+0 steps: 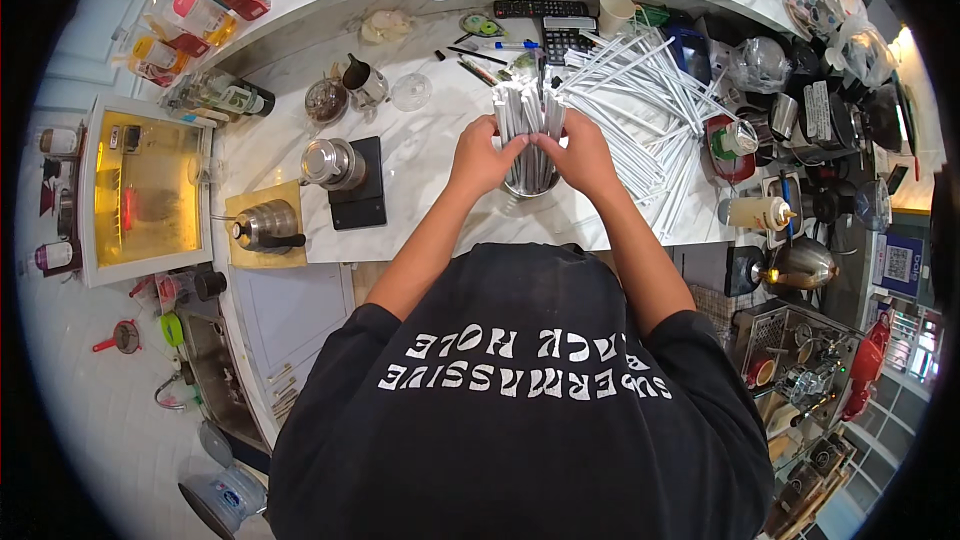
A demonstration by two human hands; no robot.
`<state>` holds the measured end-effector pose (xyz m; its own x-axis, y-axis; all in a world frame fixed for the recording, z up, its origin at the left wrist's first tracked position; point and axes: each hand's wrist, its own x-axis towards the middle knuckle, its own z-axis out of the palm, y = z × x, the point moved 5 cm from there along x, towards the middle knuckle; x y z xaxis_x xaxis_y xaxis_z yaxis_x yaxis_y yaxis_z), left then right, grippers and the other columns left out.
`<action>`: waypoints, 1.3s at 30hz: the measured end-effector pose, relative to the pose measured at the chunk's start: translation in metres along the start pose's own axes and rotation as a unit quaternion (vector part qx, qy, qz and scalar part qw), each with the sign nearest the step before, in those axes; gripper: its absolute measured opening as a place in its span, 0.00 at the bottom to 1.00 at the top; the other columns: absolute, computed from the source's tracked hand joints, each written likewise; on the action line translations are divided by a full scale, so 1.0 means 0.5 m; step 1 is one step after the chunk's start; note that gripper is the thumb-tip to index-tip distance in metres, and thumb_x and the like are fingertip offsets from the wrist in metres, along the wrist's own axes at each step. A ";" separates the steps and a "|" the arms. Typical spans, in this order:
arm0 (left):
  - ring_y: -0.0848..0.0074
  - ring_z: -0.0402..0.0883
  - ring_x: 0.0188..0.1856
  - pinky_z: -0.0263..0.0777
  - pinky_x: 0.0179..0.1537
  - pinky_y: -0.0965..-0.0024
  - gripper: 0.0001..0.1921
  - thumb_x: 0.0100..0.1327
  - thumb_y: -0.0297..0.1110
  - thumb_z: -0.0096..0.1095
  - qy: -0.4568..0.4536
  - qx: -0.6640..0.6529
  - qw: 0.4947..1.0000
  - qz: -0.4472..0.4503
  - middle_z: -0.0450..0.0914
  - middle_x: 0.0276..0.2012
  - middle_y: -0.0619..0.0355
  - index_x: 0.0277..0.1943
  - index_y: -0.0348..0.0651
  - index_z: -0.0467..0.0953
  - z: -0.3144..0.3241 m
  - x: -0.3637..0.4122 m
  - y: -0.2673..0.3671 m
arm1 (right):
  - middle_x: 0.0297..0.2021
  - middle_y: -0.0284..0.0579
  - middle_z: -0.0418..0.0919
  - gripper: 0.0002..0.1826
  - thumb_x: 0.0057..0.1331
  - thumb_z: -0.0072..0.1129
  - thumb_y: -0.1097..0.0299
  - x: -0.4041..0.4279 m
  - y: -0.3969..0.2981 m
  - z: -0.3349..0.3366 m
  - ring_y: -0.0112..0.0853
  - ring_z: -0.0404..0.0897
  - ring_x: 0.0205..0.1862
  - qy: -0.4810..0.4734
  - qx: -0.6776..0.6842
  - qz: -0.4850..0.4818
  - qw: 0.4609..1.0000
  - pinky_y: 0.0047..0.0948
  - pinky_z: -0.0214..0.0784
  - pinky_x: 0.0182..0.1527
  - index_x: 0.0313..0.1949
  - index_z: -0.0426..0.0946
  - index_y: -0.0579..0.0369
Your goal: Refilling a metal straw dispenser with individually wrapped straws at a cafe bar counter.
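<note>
A bundle of white-wrapped straws (532,116) stands upright in a round, shiny container (531,186) on the marble counter. My left hand (484,155) grips the bundle from the left, and my right hand (583,155) grips it from the right. Both thumbs press on its near side, almost touching each other. The fingers behind the straws are mostly hidden. Close by my right hand, a loose pile of wrapped straws (637,142) spreads over the counter, lying at many angles.
A calculator (568,39), a remote control (540,9) and pens (480,71) lie beyond the bundle. Leftward stand a steel pitcher (366,82), a coffee dripper (334,163) on a black scale (358,202), and a gooseneck kettle (264,225). A squeeze bottle (754,213) is at right.
</note>
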<state>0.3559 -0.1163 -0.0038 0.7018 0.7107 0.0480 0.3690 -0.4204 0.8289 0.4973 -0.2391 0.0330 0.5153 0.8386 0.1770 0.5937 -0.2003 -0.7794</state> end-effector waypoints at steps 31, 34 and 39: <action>0.60 0.81 0.53 0.74 0.51 0.61 0.18 0.63 0.24 0.72 0.166 0.021 0.982 0.086 0.81 0.53 0.48 0.56 0.38 0.80 0.045 -0.276 0.207 | 0.38 0.37 0.78 0.04 0.63 0.65 0.67 -0.291 0.249 -0.093 0.40 0.77 0.46 -0.069 -0.273 -0.105 0.954 0.48 0.62 0.49 0.38 0.85 0.46; 0.60 0.82 0.50 0.76 0.50 0.61 0.14 0.64 0.23 0.71 0.158 0.026 0.982 0.098 0.83 0.50 0.48 0.53 0.38 0.81 0.074 -0.294 0.212 | 0.40 0.36 0.81 0.08 0.62 0.68 0.70 -0.264 0.192 -0.162 0.39 0.77 0.47 0.028 -0.167 -0.117 0.979 0.46 0.62 0.50 0.41 0.85 0.46; 0.64 0.84 0.43 0.77 0.48 0.64 0.11 0.64 0.23 0.70 0.082 0.001 0.995 0.056 0.84 0.42 0.50 0.49 0.36 0.83 0.168 -0.270 0.199 | 0.42 0.43 0.87 0.07 0.63 0.72 0.75 -0.261 0.196 -0.341 0.43 0.82 0.46 0.264 0.000 0.001 0.965 0.40 0.70 0.52 0.42 0.86 0.55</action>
<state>0.3489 -0.3015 0.0253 0.6303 0.7415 0.2300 0.2951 -0.5028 0.8125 0.5938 -0.4545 0.0358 0.7589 0.4640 0.4569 0.5925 -0.2008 -0.7801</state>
